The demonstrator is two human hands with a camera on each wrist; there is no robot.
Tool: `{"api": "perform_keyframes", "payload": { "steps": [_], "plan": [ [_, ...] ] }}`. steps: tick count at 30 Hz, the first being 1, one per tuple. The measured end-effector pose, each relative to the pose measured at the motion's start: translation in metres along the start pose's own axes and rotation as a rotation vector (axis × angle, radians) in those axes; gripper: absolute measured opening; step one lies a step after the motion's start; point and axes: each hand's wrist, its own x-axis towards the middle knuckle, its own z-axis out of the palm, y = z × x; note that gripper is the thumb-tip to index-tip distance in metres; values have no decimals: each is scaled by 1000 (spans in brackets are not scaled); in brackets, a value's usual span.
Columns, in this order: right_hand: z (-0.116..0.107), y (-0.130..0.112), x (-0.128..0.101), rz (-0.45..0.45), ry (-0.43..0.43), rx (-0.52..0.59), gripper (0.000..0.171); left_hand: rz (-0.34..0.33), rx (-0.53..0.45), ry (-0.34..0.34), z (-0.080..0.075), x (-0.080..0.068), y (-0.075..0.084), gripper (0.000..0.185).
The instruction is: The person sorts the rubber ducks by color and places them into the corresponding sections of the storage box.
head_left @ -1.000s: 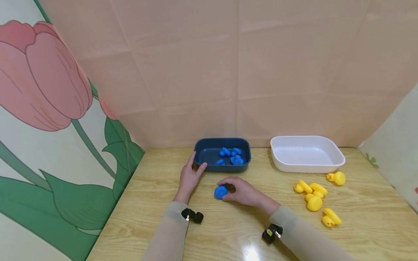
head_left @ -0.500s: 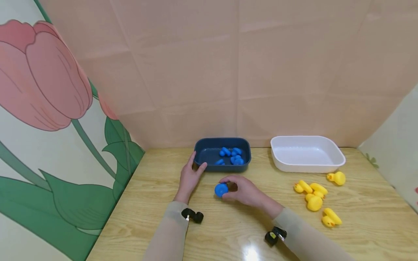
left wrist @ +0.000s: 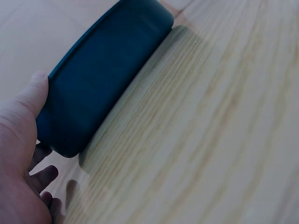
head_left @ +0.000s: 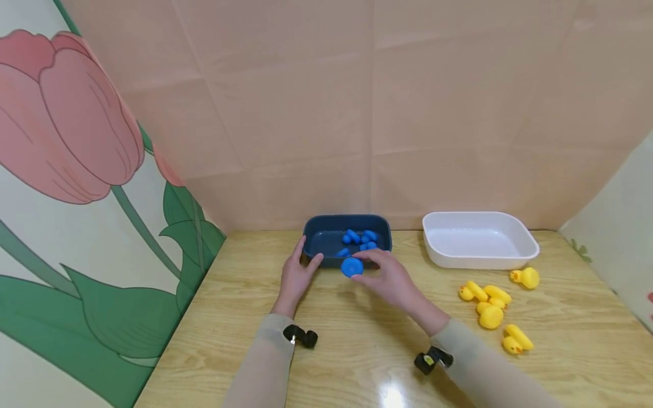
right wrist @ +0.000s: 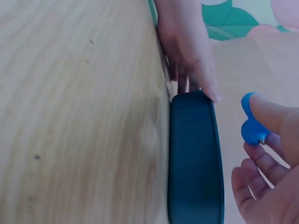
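Observation:
My right hand pinches a blue toy duck between thumb and fingers. Its round flat base faces the head camera, overlapping the near wall of a dark blue basin. From the right wrist view, the duck hangs beside the basin's rim, level with or above it. My left hand holds the basin's near left corner, thumb on the front wall and index finger along the left side. Inside the basin, several blue ducks lie mostly to the right.
A white basin stands to the right against the pink backdrop. Several yellow toy ducks are scattered on the wood-grain table in front of it. A tulip-printed panel borders the left side.
My right hand has lifted the blue duck off the table and carried it forward and slightly right to the basin's front edge. The left hand stays on the corner.

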Motion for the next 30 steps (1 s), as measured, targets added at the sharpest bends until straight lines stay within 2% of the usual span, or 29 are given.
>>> {"api": "perform_keyframes", "payload": {
  "steps": [4,13,19,30],
  "plan": [
    [-4,2,7,23,46,-25,46,-7,-12,-2,-1,-1,2,84],
    [-9,8,23,112,88,-103,55,-8,-18,0,-1,-1,3,84],
    [-9,16,31,124,104,-161,58,-14,-19,-3,-1,-1,2,85],
    [-7,21,42,142,92,-199,59,-12,-19,0,0,0,-1,85]
  ]
}}
